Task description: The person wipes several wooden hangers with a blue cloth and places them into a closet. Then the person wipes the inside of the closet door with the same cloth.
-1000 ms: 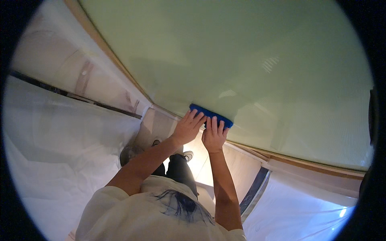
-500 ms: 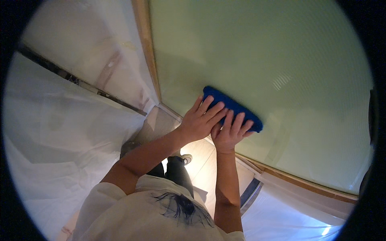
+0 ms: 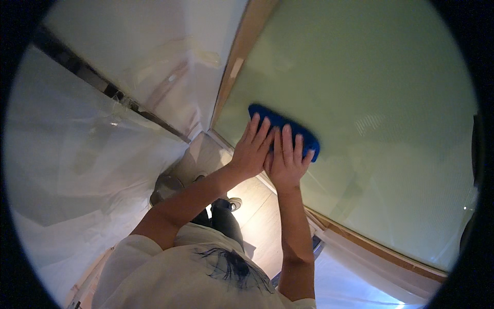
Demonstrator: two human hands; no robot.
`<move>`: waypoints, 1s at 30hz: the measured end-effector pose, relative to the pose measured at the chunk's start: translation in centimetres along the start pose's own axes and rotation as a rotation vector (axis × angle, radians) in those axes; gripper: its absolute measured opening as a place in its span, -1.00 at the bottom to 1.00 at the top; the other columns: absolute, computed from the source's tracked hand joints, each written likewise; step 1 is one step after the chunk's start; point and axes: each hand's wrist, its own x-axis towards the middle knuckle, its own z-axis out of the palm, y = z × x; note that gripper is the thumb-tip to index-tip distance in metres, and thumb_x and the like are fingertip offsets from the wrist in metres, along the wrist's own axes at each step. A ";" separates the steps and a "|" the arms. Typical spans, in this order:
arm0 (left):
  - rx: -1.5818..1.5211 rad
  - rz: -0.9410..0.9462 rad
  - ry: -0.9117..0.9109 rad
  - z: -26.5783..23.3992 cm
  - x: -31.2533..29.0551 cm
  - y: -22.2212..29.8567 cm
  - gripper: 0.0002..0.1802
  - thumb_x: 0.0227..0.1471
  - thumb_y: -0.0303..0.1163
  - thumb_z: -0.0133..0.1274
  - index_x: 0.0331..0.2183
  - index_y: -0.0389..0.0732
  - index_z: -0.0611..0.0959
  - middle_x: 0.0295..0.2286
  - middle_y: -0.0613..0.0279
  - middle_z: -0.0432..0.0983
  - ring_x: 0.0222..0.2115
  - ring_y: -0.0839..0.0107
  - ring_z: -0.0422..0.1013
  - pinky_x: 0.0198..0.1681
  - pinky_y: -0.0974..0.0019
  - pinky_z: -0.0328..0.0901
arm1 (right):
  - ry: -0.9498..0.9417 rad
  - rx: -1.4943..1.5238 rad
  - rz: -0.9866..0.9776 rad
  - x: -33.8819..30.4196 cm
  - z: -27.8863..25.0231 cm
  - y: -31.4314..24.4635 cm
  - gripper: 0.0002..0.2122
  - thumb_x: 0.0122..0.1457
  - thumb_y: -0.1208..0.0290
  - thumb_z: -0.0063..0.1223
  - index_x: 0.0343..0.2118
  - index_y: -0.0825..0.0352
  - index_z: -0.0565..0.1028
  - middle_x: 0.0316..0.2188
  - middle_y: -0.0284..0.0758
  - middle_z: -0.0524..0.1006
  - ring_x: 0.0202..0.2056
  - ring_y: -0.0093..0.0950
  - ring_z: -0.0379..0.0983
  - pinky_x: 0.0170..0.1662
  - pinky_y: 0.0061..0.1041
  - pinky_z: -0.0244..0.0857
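Note:
A long blue pad [image 3: 307,138], with a soft-looking surface, lies against a large pale green panel [image 3: 360,92] with fine lines across it. My left hand [image 3: 250,149] covers the pad's left part, its fingers stretched over the near face. Beside it, my right hand [image 3: 287,162] has its fingers spread over the right part. The two hands touch near the pad's middle, and both hold it against the panel. The pad's underside is hidden.
A wooden frame [image 3: 234,67] edges the panel at left and along the bottom. White sheeting [image 3: 77,170] hangs at left beside a dark strip [image 3: 110,90]. Below are a lit wooden floor [image 3: 257,203], a shoe [image 3: 235,204], and more pale sheeting [image 3: 355,278] at lower right.
Both hands and the blue pad have moved left across the panel, closer to its left frame. The view has turned a little, so the frame now leans more.

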 end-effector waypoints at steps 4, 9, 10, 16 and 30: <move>-0.021 -0.136 0.159 -1.7 3.8 -1.0 -0.41 -0.09 -0.31 -0.14 -0.01 -0.39 0.21 0.05 -0.20 -0.09 0.08 -0.20 -0.19 0.09 -0.11 -0.15 | 0.089 0.083 -0.092 6.9 -1.2 -0.3 -0.71 0.04 0.35 -0.24 -0.19 0.20 0.46 -0.03 -0.44 0.32 0.06 -0.46 0.14 0.15 -0.29 -0.33; 0.144 -0.156 0.096 -1.5 4.5 -1.3 -0.32 -0.06 -0.27 -0.14 0.02 -0.48 0.06 0.02 -0.38 -0.15 0.04 -0.33 -0.19 0.10 -0.12 -0.20 | 0.059 0.174 -0.142 9.3 -0.8 -1.5 -0.73 -0.02 0.38 -0.18 -0.23 0.21 0.48 -0.05 -0.43 0.34 0.04 -0.51 0.17 0.11 -0.35 -0.21; 0.139 -0.154 0.109 -0.8 3.9 -1.7 -0.30 -0.06 -0.27 -0.14 0.02 -0.50 0.05 0.01 -0.40 -0.15 0.04 -0.34 -0.20 0.10 -0.12 -0.21 | 0.015 0.188 -0.178 8.9 -0.5 -1.6 -0.72 -0.02 0.38 -0.18 -0.23 0.21 0.48 -0.05 -0.43 0.34 0.04 -0.51 0.17 0.11 -0.35 -0.20; -0.040 -0.355 -0.076 2.9 -2.3 -2.9 -0.31 -0.06 -0.33 -0.16 0.03 -0.49 -0.01 0.03 -0.38 -0.19 0.07 -0.27 -0.25 0.13 -0.06 -0.31 | -0.321 0.108 -0.410 2.5 3.4 -3.0 -0.61 -0.02 0.35 -0.19 -0.07 0.24 0.36 0.04 -0.44 0.22 0.08 -0.60 0.08 0.11 -0.42 -0.19; 0.080 -0.350 -0.233 2.7 -1.9 -3.9 -0.28 -0.03 -0.28 -0.19 0.05 -0.49 -0.07 0.06 -0.33 -0.31 0.11 -0.17 -0.34 0.14 -0.01 -0.35 | -0.032 0.298 -0.357 4.0 4.2 -2.2 -0.60 -0.12 0.34 -0.18 -0.14 0.32 0.39 -0.04 -0.37 0.31 0.01 -0.52 0.20 0.13 -0.42 -0.13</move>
